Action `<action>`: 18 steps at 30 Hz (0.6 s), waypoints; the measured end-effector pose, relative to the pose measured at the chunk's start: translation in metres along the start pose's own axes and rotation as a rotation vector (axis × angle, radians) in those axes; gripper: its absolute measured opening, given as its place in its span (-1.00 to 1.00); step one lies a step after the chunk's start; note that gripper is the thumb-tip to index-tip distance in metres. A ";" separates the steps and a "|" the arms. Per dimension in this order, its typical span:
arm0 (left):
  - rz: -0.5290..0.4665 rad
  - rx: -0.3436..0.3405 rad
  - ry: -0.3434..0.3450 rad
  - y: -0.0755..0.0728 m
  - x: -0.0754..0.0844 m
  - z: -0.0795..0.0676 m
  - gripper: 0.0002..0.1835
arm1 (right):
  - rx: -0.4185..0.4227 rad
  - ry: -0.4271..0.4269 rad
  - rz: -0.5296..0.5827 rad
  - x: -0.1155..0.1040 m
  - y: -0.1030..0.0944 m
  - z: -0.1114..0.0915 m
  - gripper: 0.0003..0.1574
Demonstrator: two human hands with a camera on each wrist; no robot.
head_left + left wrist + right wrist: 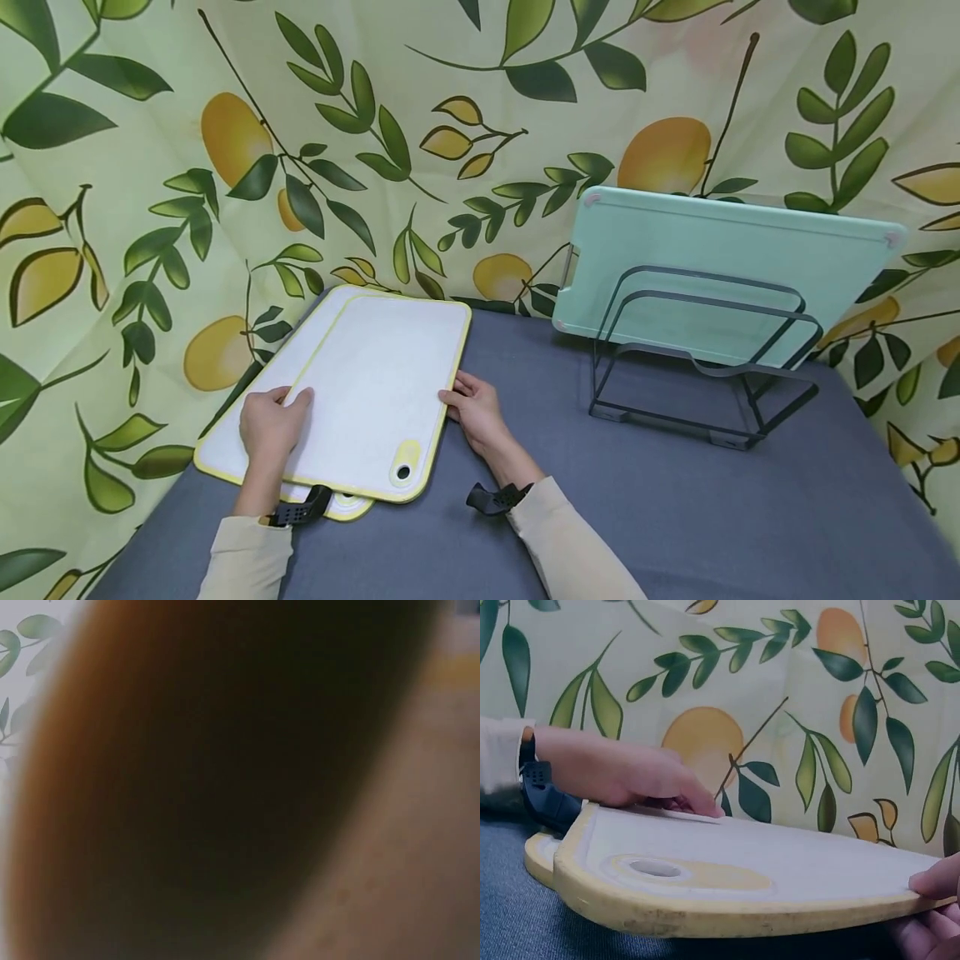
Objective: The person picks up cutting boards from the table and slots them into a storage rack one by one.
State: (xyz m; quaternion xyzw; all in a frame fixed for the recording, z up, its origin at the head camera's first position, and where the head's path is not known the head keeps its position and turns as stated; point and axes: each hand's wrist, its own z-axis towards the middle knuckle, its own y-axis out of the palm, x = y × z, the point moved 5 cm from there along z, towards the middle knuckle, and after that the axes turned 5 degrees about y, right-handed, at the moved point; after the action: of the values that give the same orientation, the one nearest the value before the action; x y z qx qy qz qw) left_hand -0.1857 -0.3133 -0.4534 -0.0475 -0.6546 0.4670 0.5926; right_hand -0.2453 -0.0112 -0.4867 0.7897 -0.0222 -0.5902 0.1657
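White, yellow-rimmed upper board (375, 375) at centre-left, pinched by the left grip (272, 425) and right grip (480, 414), overlaps another board (296, 356); at right, a dark rack (720, 368) holds a mint board (735, 250).

Two flat boards with rounded corners overlap, both white-faced and rimmed in yellow. The upper board (375, 383) is turned slightly against the one beneath, shifted toward the right, and held at its left and right edges. Its face is plain; a yellow oval patch (407, 452) in the near right corner surrounds a round hole (403, 472). The rim (scuffed and darkened around that same corner) looks thick from the side. Most of the lower board (281, 367) is covered, showing as a long strip on the left and a small corner at the near end, over the blue-grey worktop (675, 517).
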 end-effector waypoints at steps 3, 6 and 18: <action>-0.021 0.001 -0.002 0.000 0.000 0.000 -0.49 | 0.002 0.000 0.038 0.001 -0.002 0.000 -0.28; -0.037 0.005 0.007 -0.001 0.002 0.000 -0.50 | -0.002 -0.016 0.064 0.000 -0.003 -0.001 -0.28; -0.123 0.041 -0.033 -0.001 0.006 0.010 -0.53 | -0.047 -0.046 0.179 -0.002 -0.006 -0.002 -0.23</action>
State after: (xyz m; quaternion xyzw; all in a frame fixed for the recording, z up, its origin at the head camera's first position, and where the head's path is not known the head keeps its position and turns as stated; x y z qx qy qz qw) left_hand -0.1950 -0.3154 -0.4471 0.0124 -0.6561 0.4439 0.6102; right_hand -0.2448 -0.0049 -0.4860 0.7666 -0.0826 -0.5916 0.2355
